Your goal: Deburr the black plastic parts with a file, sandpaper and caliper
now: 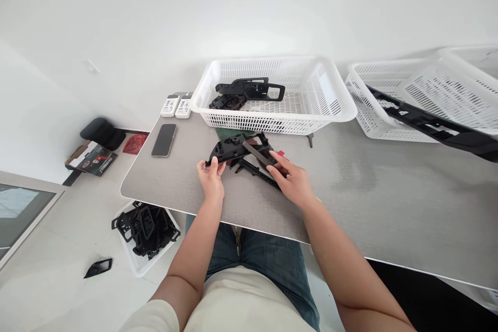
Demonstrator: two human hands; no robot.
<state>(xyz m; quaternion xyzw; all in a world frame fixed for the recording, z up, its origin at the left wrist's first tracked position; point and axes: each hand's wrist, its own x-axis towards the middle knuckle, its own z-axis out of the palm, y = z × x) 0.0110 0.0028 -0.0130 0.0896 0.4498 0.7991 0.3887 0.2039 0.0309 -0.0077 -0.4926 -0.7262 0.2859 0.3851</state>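
Observation:
My left hand [212, 180] is closed on the left end of a black plastic frame part [230, 149], held just over the table with its cut-out end to the right. In my right hand [293, 182] is a flat file [257, 154], a narrow grey-brown strip lying slantwise across the part. The fingertips of that hand are close to the part's right end, and whether they touch it I cannot tell. Beneath the part and beside the right hand lies a black caliper [259, 172], partly covered. A small red piece [282, 154] shows behind the right fingers.
Behind the part stands a white basket [272, 120] with several black frames [252, 91]. To the right, another white basket [373, 127] carries a long black trim [436, 125]. A phone [164, 140] and two white boxes [177, 106] lie left. A floor bin [138, 270] holds black parts.

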